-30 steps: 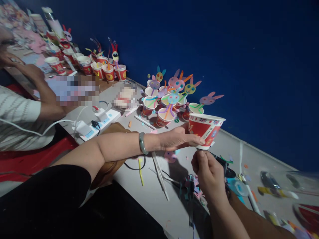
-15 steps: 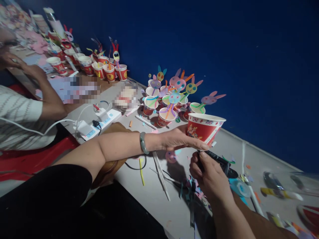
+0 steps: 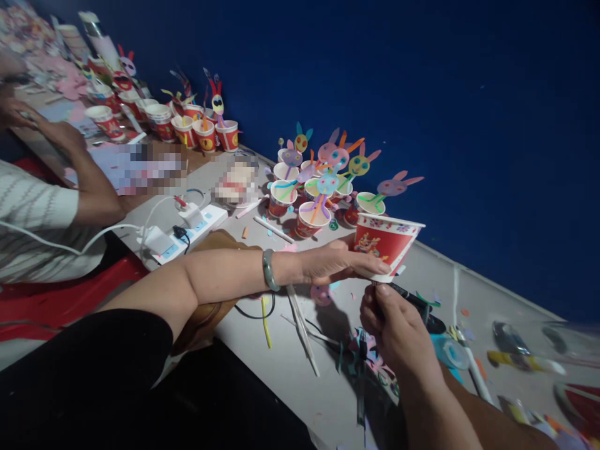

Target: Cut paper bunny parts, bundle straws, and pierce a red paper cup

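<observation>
A red and white paper cup (image 3: pixel 389 240) with printed figures is in my left hand (image 3: pixel 335 259), fingers wrapped round its lower side. The cup leans slightly, its rim seen nearly edge-on. Just below its base, my right hand (image 3: pixel 405 328) is closed, thumb against forefinger, on a thin dark tool (image 3: pixel 374 294) whose tip is at the cup's bottom; most of the tool is hidden, so its kind is unclear. Past the cup stand several paper cups (image 3: pixel 314 222) with coloured paper animal faces (image 3: pixel 328 182) on bent stalks.
A white power strip (image 3: pixel 190 231) with plugs and cables lies left of my forearm. Paper scraps (image 3: pixel 370 350), a yellow straw (image 3: pixel 266 325) and clear sticks (image 3: pixel 304 337) litter the table. Another person's arm (image 3: pixel 96 178) rests at the left. More cups (image 3: pixel 204 134) line the blue wall (image 3: pixel 422 94).
The cup has tipped a little, so its inside no longer shows and its rim looks flatter. My right hand has shifted slightly right, still close beneath the base.
</observation>
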Available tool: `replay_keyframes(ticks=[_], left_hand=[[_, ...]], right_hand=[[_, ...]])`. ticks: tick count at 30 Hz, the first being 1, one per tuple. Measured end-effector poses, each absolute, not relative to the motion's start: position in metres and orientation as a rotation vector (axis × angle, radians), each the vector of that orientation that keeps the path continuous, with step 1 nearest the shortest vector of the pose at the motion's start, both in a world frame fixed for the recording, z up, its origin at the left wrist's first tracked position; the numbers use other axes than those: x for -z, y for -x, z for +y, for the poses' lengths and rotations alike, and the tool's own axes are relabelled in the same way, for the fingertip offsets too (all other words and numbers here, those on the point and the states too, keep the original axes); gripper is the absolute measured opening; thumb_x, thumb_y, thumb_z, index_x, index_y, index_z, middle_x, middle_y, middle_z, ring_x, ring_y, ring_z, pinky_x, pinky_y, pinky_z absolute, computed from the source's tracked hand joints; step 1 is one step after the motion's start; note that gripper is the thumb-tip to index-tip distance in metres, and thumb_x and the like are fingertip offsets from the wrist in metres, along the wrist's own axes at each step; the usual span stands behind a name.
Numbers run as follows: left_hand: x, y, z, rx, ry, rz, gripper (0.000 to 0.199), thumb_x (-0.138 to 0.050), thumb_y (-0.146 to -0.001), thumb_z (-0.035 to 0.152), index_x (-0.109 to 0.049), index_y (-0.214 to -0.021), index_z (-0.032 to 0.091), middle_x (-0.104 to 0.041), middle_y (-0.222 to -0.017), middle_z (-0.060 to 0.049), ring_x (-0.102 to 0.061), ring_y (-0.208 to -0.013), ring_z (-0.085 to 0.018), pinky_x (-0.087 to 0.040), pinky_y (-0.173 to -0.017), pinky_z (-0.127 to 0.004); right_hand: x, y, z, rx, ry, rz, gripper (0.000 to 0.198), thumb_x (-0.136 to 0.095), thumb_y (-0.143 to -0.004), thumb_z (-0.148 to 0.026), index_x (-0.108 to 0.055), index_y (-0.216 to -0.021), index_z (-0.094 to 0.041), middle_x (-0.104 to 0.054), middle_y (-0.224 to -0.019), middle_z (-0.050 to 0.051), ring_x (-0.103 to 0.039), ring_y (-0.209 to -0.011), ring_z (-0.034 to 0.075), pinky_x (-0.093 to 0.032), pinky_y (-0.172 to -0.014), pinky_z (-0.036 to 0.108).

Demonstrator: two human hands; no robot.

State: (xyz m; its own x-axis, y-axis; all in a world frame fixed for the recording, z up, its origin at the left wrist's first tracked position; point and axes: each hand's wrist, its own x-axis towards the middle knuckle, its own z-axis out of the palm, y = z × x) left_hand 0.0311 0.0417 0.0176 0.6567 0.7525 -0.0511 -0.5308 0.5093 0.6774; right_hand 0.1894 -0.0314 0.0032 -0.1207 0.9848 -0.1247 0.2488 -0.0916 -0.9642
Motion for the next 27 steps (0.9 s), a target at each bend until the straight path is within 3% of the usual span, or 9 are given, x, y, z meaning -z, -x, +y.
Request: replay_keyframes(ticks=[3, 8, 10, 12, 16, 19, 21, 25, 27], left_hand=[[-0.014, -0.032, 0.043, -0.801, -0.677, 0.361, 0.028, -0.078, -0.060, 0.018, -0.066, -0.086, 0.015, -0.068, -0.080, -0.001, -0.062, -0.080, -0.013, -0.049, -0.082, -0.030], [-0.016, -0.033, 0.042, -0.808, -0.690, 0.348, 0.030, -0.079, -0.060, 0.016, -0.066, -0.088, 0.015, -0.068, -0.081, -0.001, -0.062, -0.081, -0.013, -0.048, -0.086, -0.032], [-0.020, -0.032, 0.041, -0.840, -0.714, 0.332, 0.038, -0.083, -0.058, 0.017, -0.067, -0.093, 0.016, -0.068, -0.084, -0.001, -0.062, -0.083, -0.014, -0.048, -0.089, -0.034], [-0.022, -0.030, 0.040, -0.879, -0.751, 0.335, 0.045, -0.087, -0.055, 0.018, -0.067, -0.095, 0.016, -0.068, -0.086, -0.001, -0.062, -0.084, -0.014, -0.048, -0.089, -0.036], [-0.020, -0.029, 0.041, -0.880, -0.823, 0.333, 0.041, -0.089, -0.054, 0.024, -0.068, -0.088, 0.015, -0.068, -0.085, -0.002, -0.062, -0.084, -0.015, -0.048, -0.089, -0.039], [-0.018, -0.030, 0.042, -0.865, -0.829, 0.324, 0.040, -0.088, -0.055, 0.026, -0.068, -0.087, 0.014, -0.069, -0.085, -0.003, -0.063, -0.085, -0.016, -0.047, -0.092, -0.040], [-0.018, -0.031, 0.042, -0.869, -0.814, 0.338, 0.040, -0.089, -0.054, 0.026, -0.067, -0.086, 0.014, -0.068, -0.082, -0.002, -0.062, -0.082, -0.015, -0.047, -0.089, -0.038], [-0.016, -0.031, 0.043, -0.842, -0.786, 0.350, 0.035, -0.087, -0.056, 0.024, -0.066, -0.083, 0.013, -0.067, -0.077, -0.001, -0.062, -0.078, -0.013, -0.048, -0.084, -0.034], [-0.014, -0.031, 0.043, -0.829, -0.770, 0.335, 0.032, -0.084, -0.057, 0.021, -0.067, -0.083, 0.014, -0.068, -0.077, 0.000, -0.062, -0.078, -0.012, -0.048, -0.083, -0.032]], right_hand=[[-0.002, -0.190, -0.030, -1.358, 1.376, -1.380, 0.049, -0.046, -0.094, -0.067, -0.045, -0.071, -0.024, -0.033, -0.048, -0.007, -0.027, -0.040, 0.009, -0.026, -0.041, 0.025], [0.010, -0.201, -0.030, -0.287, 1.637, -1.757, 0.043, -0.050, -0.092, -0.063, -0.057, -0.080, -0.021, -0.055, -0.058, 0.003, -0.047, -0.050, 0.016, -0.030, -0.051, 0.029], [0.010, -0.202, -0.030, -0.133, 1.668, -1.780, 0.042, -0.051, -0.091, -0.061, -0.058, -0.083, -0.021, -0.056, -0.059, 0.004, -0.048, -0.051, 0.016, -0.029, -0.051, 0.029], [0.007, -0.200, -0.030, -0.400, 1.624, -1.757, 0.043, -0.050, -0.092, -0.062, -0.055, -0.078, -0.022, -0.054, -0.058, 0.002, -0.046, -0.050, 0.015, -0.030, -0.051, 0.028], [-0.002, -0.191, -0.030, -1.324, 1.411, -1.415, 0.047, -0.048, -0.092, -0.066, -0.047, -0.071, -0.024, -0.036, -0.050, -0.006, -0.028, -0.042, 0.010, -0.025, -0.043, 0.025], [-0.002, -0.189, -0.029, -1.501, 1.370, -1.275, 0.047, -0.050, -0.091, -0.067, -0.046, -0.072, -0.024, -0.030, -0.050, -0.008, -0.021, -0.042, 0.009, -0.021, -0.041, 0.025], [0.001, -0.191, -0.029, -1.281, 1.436, -1.415, 0.048, -0.051, -0.091, -0.067, -0.046, -0.070, -0.024, -0.036, -0.051, -0.006, -0.028, -0.043, 0.010, -0.025, -0.044, 0.025], [0.009, -0.198, -0.029, -0.420, 1.639, -1.732, 0.049, -0.052, -0.088, -0.069, -0.057, -0.078, -0.021, -0.057, -0.061, 0.003, -0.048, -0.053, 0.016, -0.033, -0.052, 0.029], [0.010, -0.199, -0.029, -0.276, 1.661, -1.761, 0.049, -0.050, -0.088, -0.069, -0.058, -0.081, -0.021, -0.059, -0.062, 0.004, -0.050, -0.053, 0.016, -0.032, -0.052, 0.029]])
